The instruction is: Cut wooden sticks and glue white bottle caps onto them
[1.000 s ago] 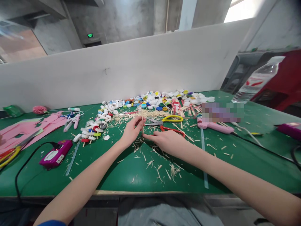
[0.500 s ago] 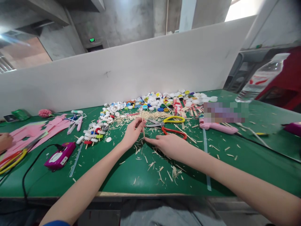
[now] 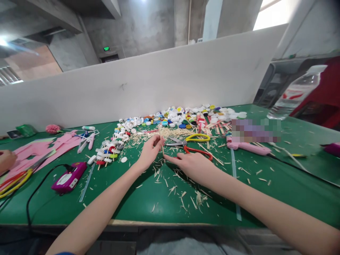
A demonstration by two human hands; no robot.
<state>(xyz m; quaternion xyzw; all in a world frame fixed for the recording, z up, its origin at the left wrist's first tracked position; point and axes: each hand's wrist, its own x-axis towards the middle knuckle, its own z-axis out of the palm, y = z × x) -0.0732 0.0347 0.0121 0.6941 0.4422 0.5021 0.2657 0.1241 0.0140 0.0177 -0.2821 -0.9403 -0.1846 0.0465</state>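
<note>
My left hand (image 3: 151,153) pinches a thin wooden stick (image 3: 163,151), held roughly upright over the table. The index finger of my right hand (image 3: 195,166) is stretched out, its tip against the stick's lower part; the other fingers are curled and partly hidden. Just beyond my right hand lie scissors (image 3: 183,143) with one yellow and one orange handle, blades apart. Wood shavings (image 3: 172,132) are strewn around and behind my hands. To the left of my left hand, several bottle caps on sticks (image 3: 106,152) form a cluster.
Loose bottle caps (image 3: 172,117) are heaped along the white partition (image 3: 132,85). On the right are a pink glue gun (image 3: 251,147), a glue stick (image 3: 235,184) and a water bottle (image 3: 296,94). To the left lie a purple box (image 3: 69,179) with a cable, pink paper (image 3: 62,145) and another person's hand (image 3: 6,159).
The whole view has shifted slightly, with things appearing a little lower. My hands keep nearly the same hold on the stick.
</note>
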